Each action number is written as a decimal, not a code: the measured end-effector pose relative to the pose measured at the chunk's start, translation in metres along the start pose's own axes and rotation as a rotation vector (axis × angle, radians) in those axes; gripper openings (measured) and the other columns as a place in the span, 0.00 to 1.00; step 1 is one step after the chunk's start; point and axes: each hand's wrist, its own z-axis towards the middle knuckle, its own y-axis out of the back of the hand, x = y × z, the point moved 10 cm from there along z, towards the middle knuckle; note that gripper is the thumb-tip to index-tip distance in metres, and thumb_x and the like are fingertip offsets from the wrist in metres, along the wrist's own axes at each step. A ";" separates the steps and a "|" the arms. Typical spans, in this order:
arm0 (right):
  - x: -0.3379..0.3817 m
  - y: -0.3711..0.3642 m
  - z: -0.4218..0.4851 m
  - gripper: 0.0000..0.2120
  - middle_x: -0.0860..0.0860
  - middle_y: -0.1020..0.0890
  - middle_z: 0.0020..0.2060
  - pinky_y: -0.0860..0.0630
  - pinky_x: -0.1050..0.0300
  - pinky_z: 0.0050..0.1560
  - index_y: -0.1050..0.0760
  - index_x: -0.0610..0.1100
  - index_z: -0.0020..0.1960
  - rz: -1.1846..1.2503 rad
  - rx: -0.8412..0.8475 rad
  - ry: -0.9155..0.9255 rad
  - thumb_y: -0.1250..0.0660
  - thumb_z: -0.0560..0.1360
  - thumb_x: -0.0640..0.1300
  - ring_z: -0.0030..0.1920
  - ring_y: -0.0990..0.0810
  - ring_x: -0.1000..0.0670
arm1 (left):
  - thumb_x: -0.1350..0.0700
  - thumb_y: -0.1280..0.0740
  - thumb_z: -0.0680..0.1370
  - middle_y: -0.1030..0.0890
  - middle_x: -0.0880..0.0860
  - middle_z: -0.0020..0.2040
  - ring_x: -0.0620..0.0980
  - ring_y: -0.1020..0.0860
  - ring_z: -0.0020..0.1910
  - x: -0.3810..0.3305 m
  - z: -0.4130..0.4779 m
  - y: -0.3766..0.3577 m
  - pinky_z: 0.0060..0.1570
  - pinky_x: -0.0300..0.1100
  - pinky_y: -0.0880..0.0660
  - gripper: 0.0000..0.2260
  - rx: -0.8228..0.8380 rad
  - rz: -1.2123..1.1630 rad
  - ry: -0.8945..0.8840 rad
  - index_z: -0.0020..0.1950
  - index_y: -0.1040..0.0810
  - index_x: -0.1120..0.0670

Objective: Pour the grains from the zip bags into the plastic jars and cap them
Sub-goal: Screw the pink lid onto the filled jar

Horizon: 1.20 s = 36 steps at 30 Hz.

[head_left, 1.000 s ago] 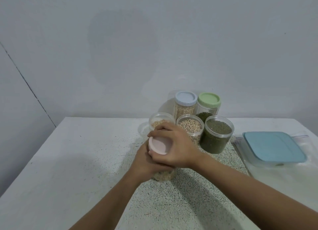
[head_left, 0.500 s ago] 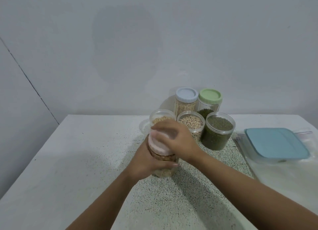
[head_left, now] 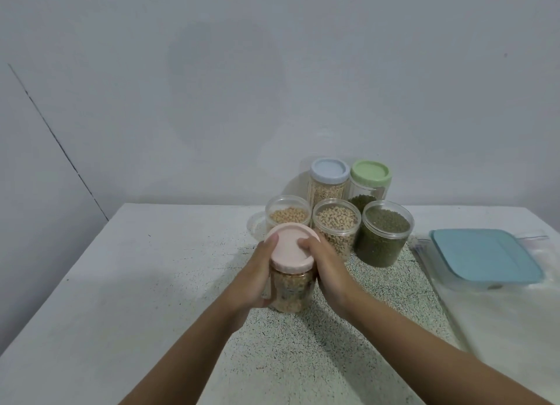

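Note:
A clear plastic jar (head_left: pixel 289 289) of tan grains stands on the table (head_left: pixel 127 283) in front of me, with a pink cap (head_left: pixel 291 248) on top. My left hand (head_left: pixel 256 276) grips the jar's left side, thumb up at the cap's rim. My right hand (head_left: pixel 325 266) wraps the jar's right side, its fingers curled onto the cap. Behind stand three uncapped jars: soybeans (head_left: pixel 288 215), pale beans (head_left: pixel 336 223) and green mung beans (head_left: pixel 383 233).
Two capped jars stand at the back by the wall, one with a blue cap (head_left: pixel 329 170), one with a green cap (head_left: pixel 370 173). A clear lid (head_left: pixel 256 224) lies left of the soybean jar. A blue-lidded box (head_left: pixel 485 254) sits on empty zip bags (head_left: pixel 536 244) at right.
My right hand has slid off the top of the pink cap to the jar's right side, so the cap shows in full. The left hand still holds the jar.

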 end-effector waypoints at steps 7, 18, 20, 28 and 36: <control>0.006 0.004 0.004 0.12 0.48 0.16 0.57 0.23 0.43 0.63 0.21 0.51 0.61 -0.011 0.006 -0.007 0.40 0.81 0.47 0.61 0.20 0.45 | 0.33 0.52 0.83 0.27 0.48 0.70 0.51 0.27 0.66 -0.025 -0.008 0.001 0.54 0.58 0.18 0.24 -0.047 0.175 -0.026 0.75 0.34 0.39; 0.128 -0.010 0.039 0.24 0.44 0.18 0.60 0.27 0.35 0.68 0.23 0.46 0.62 -0.072 0.187 0.108 0.39 0.73 0.58 0.63 0.21 0.42 | 0.34 0.55 0.82 0.22 0.44 0.58 0.50 0.22 0.57 -0.164 -0.023 0.018 0.49 0.52 0.16 0.17 -0.140 0.374 -0.240 0.60 0.29 0.33; 0.149 -0.011 0.050 0.23 0.43 0.18 0.60 0.28 0.35 0.68 0.23 0.45 0.63 -0.074 0.180 0.146 0.40 0.74 0.57 0.63 0.21 0.42 | 0.34 0.55 0.83 0.22 0.44 0.59 0.50 0.22 0.58 -0.187 -0.021 0.019 0.50 0.53 0.16 0.15 -0.145 0.428 -0.296 0.54 0.29 0.29; 0.217 -0.012 0.094 0.23 0.44 0.19 0.59 0.25 0.42 0.62 0.25 0.45 0.63 -0.148 0.101 0.365 0.40 0.73 0.57 0.61 0.21 0.45 | 0.40 0.53 0.86 0.25 0.49 0.68 0.52 0.26 0.66 -0.248 0.023 0.034 0.48 0.49 0.19 0.19 -0.252 0.417 -0.411 0.70 0.29 0.41; 0.215 0.001 0.157 0.12 0.49 0.17 0.55 0.23 0.48 0.60 0.23 0.46 0.61 -0.439 0.033 0.418 0.42 0.85 0.49 0.56 0.19 0.49 | 0.35 0.52 0.84 0.25 0.51 0.69 0.53 0.25 0.65 -0.231 0.116 0.048 0.50 0.47 0.21 0.22 -0.172 0.367 -0.420 0.71 0.30 0.43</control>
